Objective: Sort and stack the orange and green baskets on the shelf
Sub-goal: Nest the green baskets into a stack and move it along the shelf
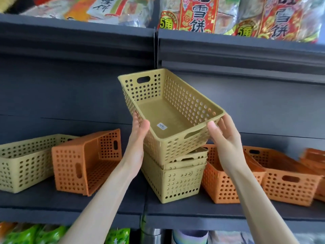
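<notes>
Both hands grip one green basket [168, 111], left hand [139, 136] on its near corner, right hand [223, 136] on its rim, tilted above the green stack [174, 180]. Light, stiff, perforated plastic; rim holds seem best. Orange baskets [228, 180] sit beside on the shelf [193, 208].

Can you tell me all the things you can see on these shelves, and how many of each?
held basket: 1, green, tilted above the green stack
green stack: nested baskets, count unclear, middle of shelf
loose green basket: 1, far left
tipped basket: 1, orange, on its side, left
upright orange baskets: at least 2, right; more at edge
snack bags: several, red and clear, top shelf
green packets: several, below
left hand, right hand: gripping the held basket
</notes>
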The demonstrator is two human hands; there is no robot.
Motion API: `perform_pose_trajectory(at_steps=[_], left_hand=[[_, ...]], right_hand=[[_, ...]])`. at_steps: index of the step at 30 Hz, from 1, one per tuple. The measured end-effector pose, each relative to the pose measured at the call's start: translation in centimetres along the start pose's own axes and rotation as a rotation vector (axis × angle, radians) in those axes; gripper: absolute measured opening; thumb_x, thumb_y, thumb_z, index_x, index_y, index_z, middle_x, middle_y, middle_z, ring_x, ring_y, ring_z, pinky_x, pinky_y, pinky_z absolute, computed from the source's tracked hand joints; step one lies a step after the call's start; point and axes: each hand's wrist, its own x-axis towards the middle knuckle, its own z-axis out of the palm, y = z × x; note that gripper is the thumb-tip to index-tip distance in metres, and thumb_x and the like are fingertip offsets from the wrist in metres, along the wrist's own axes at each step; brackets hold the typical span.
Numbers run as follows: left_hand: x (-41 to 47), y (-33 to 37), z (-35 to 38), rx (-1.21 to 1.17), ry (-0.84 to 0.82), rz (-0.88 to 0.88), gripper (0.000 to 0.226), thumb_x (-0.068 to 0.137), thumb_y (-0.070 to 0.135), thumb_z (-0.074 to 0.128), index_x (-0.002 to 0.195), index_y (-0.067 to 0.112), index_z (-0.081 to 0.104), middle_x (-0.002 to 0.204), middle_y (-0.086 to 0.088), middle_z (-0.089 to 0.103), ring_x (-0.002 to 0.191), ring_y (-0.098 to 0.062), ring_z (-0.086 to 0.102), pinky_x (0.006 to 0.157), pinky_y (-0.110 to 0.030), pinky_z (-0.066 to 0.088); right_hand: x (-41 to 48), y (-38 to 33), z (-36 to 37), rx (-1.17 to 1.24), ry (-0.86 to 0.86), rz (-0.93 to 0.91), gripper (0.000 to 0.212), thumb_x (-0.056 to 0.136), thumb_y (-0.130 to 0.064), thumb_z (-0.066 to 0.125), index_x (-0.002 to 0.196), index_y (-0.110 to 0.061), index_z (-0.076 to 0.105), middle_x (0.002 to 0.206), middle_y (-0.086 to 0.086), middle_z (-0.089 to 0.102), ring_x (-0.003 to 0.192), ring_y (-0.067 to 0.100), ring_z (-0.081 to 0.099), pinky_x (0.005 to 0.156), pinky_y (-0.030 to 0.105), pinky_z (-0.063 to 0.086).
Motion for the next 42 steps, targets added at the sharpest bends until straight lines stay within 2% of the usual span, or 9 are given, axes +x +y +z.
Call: perform_pose_trajectory(at_steps=[7, 13, 19, 22, 25, 28, 32, 35, 42], left_hand=[[3.2, -1.8, 1.8, -0.003, 0.011, 0.001, 0.111, 0.054, 0.081, 0.065, 0.146, 0.034, 0.026, 0.152, 0.004, 0.031, 0.137, -0.012, 0.034, 0.114, -0.045, 0.024], [5.0, -3.5, 1.3, 0.005, -0.118, -0.069, 0.122, 0.054, 0.066, 0.078, 0.149, 0.035, 0.007, 0.154, 0.007, 0.030, 0.138, -0.011, 0.032, 0.116, -0.045, 0.020], [5.1, -6.1, 0.7, 0.225, 0.049, -0.173, 0.114, 0.051, 0.087, 0.059, 0.146, 0.040, 0.018, 0.157, 0.009, 0.021, 0.144, -0.011, 0.012, 0.115, -0.052, 0.013], [4.3, -6.6, 0.9, 0.318, 0.073, -0.210, 0.122, 0.044, 0.095, 0.049, 0.146, 0.032, 0.024, 0.152, 0.005, 0.032, 0.140, -0.014, 0.025, 0.115, -0.050, 0.017], [3.4, -7.0, 0.8, 0.378, 0.084, -0.215, 0.077, 0.049, 0.095, 0.044, 0.117, 0.058, 0.047, 0.144, 0.007, 0.042, 0.137, -0.016, 0.031, 0.114, -0.052, 0.016], [3.1, -8.0, 0.6, 0.574, 0.203, -0.076, 0.067, 0.063, 0.084, 0.044, 0.116, 0.044, 0.049, 0.134, 0.007, 0.041, 0.133, -0.013, 0.029, 0.113, -0.051, 0.017], [2.4, -8.6, 0.8, 0.453, 0.191, 0.147, 0.072, 0.076, 0.055, 0.065, 0.136, 0.032, 0.032, 0.137, 0.013, 0.030, 0.122, 0.019, 0.027, 0.097, -0.004, 0.026], [1.7, -9.7, 1.4, 0.594, 0.075, 0.299, 0.052, 0.084, 0.050, 0.056, 0.130, 0.030, 0.045, 0.132, 0.023, 0.041, 0.130, 0.015, 0.024, 0.101, -0.002, 0.018], [2.4, -9.8, 0.5, 0.854, 0.046, 0.412, 0.035, 0.086, 0.047, 0.052, 0.074, 0.015, 0.055, 0.084, 0.004, 0.050, 0.088, -0.005, 0.037, 0.080, -0.011, 0.030]], right_hand=[[2.4, 2.3, -1.4, -0.028, 0.006, 0.051, 0.027, 0.095, -0.023, 0.048, 0.119, -0.010, 0.049, 0.095, -0.007, 0.063, 0.087, 0.000, 0.064, 0.068, 0.016, 0.051], [3.8, 4.7, -1.4, -0.046, 0.056, 0.138, 0.028, 0.097, -0.027, 0.045, 0.120, -0.009, 0.046, 0.096, -0.011, 0.061, 0.076, -0.013, 0.060, 0.061, 0.008, 0.047], [3.8, 7.6, -1.3, -0.112, 0.078, 0.265, 0.034, 0.091, -0.043, 0.052, 0.114, -0.017, 0.048, 0.102, -0.010, 0.060, 0.093, 0.000, 0.061, 0.076, 0.024, 0.050], [3.9, 9.0, -1.6, -0.176, 0.096, 0.331, 0.067, 0.081, -0.060, 0.055, 0.134, -0.025, 0.035, 0.127, -0.003, 0.054, 0.114, 0.013, 0.053, 0.095, 0.036, 0.046], [3.6, 9.6, -1.5, -0.273, 0.044, 0.319, 0.059, 0.088, -0.051, 0.052, 0.140, -0.030, 0.032, 0.119, -0.010, 0.052, 0.103, 0.002, 0.049, 0.090, 0.023, 0.041], [2.9, 10.1, -1.6, -0.383, 0.019, 0.323, 0.046, 0.090, -0.049, 0.048, 0.131, -0.028, 0.045, 0.107, -0.009, 0.060, 0.099, 0.005, 0.055, 0.083, 0.021, 0.042], [2.1, 11.0, -2.4, -0.508, 0.012, 0.345, 0.042, 0.087, -0.054, 0.050, 0.122, -0.031, 0.054, 0.144, 0.002, 0.035, 0.134, 0.023, 0.028, 0.109, 0.046, 0.030], [1.2, 10.9, -1.7, -0.579, -0.081, 0.238, 0.029, 0.091, -0.045, 0.051, 0.114, -0.029, 0.060, 0.153, -0.003, 0.025, 0.142, 0.018, 0.009, 0.113, 0.043, 0.017], [1.3, 10.6, -1.0, -0.527, -0.187, 0.281, 0.020, 0.093, -0.039, 0.050, 0.092, -0.024, 0.064, 0.105, -0.011, 0.058, 0.134, 0.013, 0.015, 0.109, 0.034, 0.015]])
